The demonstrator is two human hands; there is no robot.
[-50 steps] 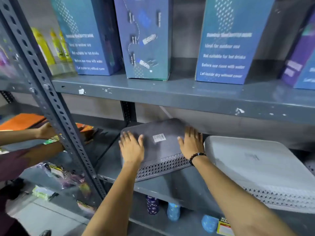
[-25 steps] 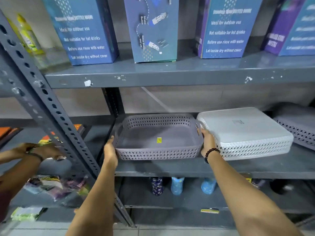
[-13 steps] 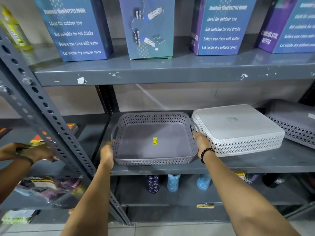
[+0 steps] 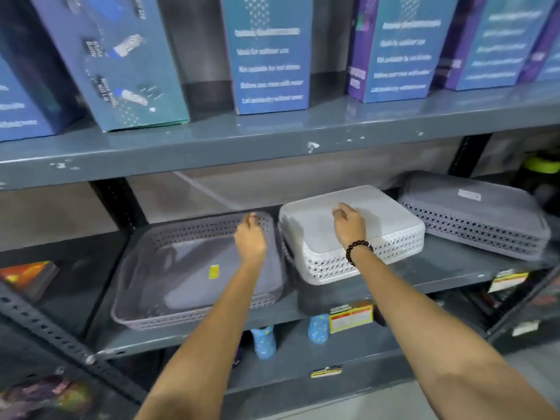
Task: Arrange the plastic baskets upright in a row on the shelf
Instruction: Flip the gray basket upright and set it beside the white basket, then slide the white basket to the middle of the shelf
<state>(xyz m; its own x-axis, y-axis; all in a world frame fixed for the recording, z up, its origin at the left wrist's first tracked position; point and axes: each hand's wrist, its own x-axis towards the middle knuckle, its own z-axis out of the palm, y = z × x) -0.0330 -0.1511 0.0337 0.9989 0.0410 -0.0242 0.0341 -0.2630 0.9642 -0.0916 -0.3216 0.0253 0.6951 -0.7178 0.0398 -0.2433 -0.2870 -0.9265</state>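
Observation:
A grey plastic basket [image 4: 181, 277] sits upright on the middle shelf [image 4: 448, 268], a yellow sticker on its floor. To its right lies a white basket stack [image 4: 378, 231], upside down, and further right a grey basket stack [image 4: 472, 219], also upside down. My left hand [image 4: 250, 237] hovers over the grey basket's far right corner, fingers loosely curled, holding nothing. My right hand [image 4: 348, 225], with a dark bead bracelet, is over the white stack's upturned base, fingers bent; whether it touches is unclear.
Tall blue and purple bottle boxes [image 4: 269, 53] stand on the shelf above. A perforated steel upright [image 4: 54, 334] crosses the lower left. Small bottles [image 4: 263, 341] and price tags [image 4: 351, 318] are on and under the shelf edge below.
Both hands have let go of the upright grey basket's sides and moved right and up; the right hand has gone over the white stack. The view has shifted right.

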